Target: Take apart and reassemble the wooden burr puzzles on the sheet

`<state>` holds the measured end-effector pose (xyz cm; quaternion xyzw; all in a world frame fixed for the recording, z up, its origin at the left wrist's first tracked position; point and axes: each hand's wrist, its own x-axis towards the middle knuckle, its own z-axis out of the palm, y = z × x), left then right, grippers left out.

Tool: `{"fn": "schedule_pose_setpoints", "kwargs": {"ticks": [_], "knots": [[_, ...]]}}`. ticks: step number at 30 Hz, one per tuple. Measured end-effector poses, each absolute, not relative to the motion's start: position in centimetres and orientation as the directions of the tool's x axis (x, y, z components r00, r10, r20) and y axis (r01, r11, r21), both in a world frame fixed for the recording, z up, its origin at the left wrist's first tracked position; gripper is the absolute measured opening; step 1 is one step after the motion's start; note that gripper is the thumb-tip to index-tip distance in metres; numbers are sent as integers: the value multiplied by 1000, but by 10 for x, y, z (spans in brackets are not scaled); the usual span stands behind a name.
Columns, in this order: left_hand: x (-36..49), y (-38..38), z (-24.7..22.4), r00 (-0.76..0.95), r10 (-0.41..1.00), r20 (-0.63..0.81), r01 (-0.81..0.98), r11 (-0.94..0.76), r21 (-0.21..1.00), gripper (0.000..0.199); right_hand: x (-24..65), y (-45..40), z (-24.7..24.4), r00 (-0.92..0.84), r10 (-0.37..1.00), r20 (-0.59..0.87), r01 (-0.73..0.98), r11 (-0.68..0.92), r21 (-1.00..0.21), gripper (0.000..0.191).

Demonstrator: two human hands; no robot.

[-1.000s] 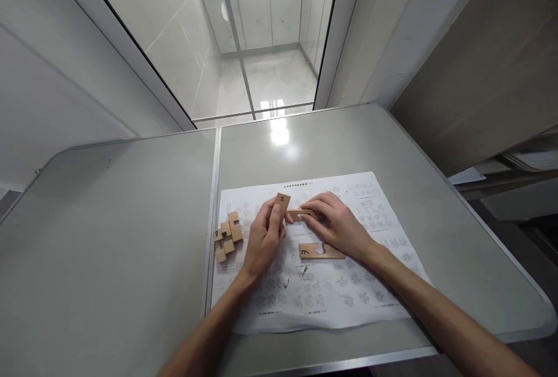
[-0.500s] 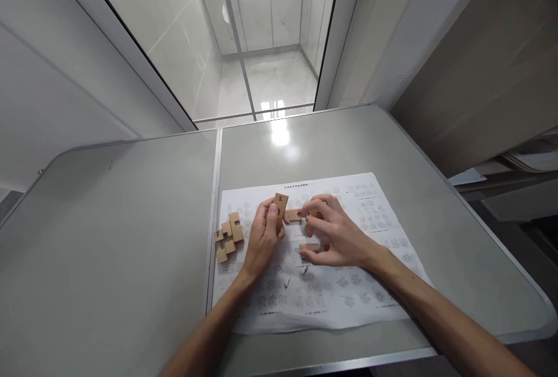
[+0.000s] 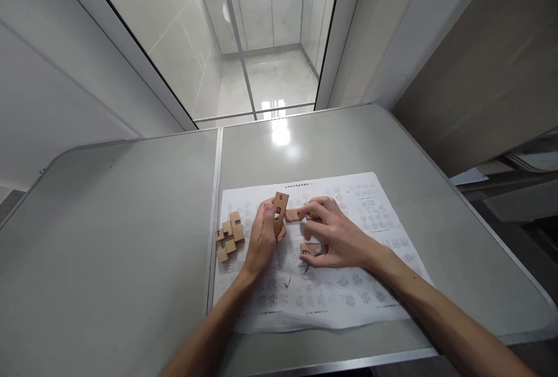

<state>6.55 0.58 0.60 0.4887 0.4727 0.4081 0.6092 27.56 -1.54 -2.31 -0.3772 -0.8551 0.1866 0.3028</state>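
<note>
around the middle of the sheet (image 3: 344, 314), the near block (image 3: 310, 246) is partly covered by the right hand (image 3: 333, 232), curled with fingers parted; whether it is gripped cannot be told. at the sheet's left edge, small blocks (image 3: 236, 232) are grouped, perhaps for easy reach. above the sheet, the marked block (image 3: 283, 203) is clamped upright by the left hand (image 3: 260, 240), apparently keeping its slot exposed. the far block (image 3: 294, 215) is half hidden beyond.

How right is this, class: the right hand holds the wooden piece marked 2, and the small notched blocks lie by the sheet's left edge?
Only the hand is wrong: the head view shows the left hand holding the wooden piece marked 2. The rest stands.
</note>
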Motion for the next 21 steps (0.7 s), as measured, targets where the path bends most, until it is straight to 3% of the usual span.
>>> {"fn": "schedule_pose_setpoints", "kwargs": {"ticks": [21], "knots": [[65,6,3,246,955,-165,10,167,986,47,274,-14,-23,-506,753,421,528,656,-540,26]]}}
